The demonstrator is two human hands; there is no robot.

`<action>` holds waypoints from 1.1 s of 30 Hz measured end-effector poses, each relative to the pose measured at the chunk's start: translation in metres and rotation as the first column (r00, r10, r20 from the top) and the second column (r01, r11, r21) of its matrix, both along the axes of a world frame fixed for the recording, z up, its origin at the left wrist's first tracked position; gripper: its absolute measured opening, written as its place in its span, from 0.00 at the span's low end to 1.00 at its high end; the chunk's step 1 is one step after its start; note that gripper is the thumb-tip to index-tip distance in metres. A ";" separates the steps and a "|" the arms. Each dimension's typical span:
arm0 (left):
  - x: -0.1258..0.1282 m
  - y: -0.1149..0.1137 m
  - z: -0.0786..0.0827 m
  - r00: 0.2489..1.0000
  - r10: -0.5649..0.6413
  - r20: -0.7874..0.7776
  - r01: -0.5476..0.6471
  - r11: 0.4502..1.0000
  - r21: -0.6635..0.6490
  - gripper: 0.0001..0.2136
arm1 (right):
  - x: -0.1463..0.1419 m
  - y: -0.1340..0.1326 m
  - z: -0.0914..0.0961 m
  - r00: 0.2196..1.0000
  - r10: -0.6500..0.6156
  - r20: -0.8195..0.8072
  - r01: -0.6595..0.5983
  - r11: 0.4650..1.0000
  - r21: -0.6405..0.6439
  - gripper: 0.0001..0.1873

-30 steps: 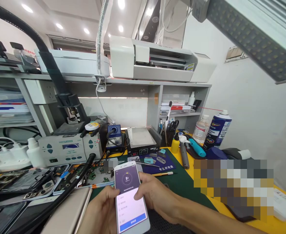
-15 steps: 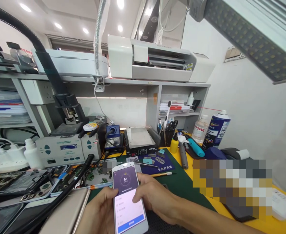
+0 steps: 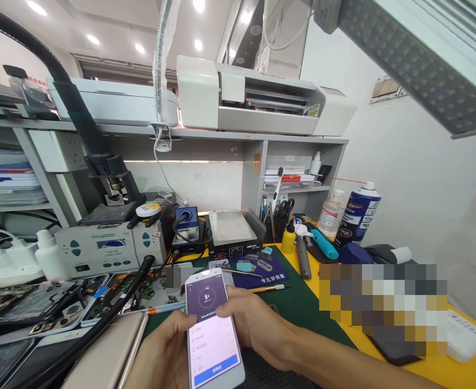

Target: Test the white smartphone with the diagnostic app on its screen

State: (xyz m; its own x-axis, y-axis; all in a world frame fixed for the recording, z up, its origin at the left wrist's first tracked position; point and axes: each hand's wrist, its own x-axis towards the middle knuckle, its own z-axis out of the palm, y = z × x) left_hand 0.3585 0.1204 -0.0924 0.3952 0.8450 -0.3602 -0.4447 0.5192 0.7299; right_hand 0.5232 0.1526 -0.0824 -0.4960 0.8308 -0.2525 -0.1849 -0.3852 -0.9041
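Observation:
A white smartphone (image 3: pixel 212 329) with a lit purple and white screen is held upright over the green mat (image 3: pixel 302 308) at the bottom centre. My left hand (image 3: pixel 167 351) wraps its left edge from below, thumb on the screen's side. My right hand (image 3: pixel 254 324) grips the right edge, with the thumb lying across the screen near its middle. Both hands are closed on the phone.
A gold phone (image 3: pixel 108 356) and opened phones (image 3: pixel 39 308) lie at the left beside a black hose (image 3: pixel 112 308). Behind stand a rework station (image 3: pixel 108 246), a heating plate (image 3: pixel 233 232), a tool cup (image 3: pixel 280 216), a yellow bottle (image 3: pixel 289 237) and a blue spray can (image 3: pixel 357 213).
The view has shifted slightly. My right thumb has slid up across the phone's screen; the phone stays in both hands.

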 end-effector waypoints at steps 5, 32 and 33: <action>0.000 0.002 -0.005 0.999 -0.022 -0.030 0.022 1.000 -0.006 0.19 | 0.000 0.001 0.000 1.000 -0.006 0.000 0.006 1.000 -0.016 0.20; 0.000 0.001 0.014 0.998 0.005 0.056 0.004 0.987 -0.161 0.25 | 0.002 0.000 -0.004 0.997 0.010 0.077 -0.014 0.998 0.053 0.26; 0.000 0.001 0.015 0.998 -0.004 0.058 0.013 0.987 -0.160 0.25 | 0.002 0.000 -0.004 0.997 0.010 0.074 -0.014 0.998 0.056 0.26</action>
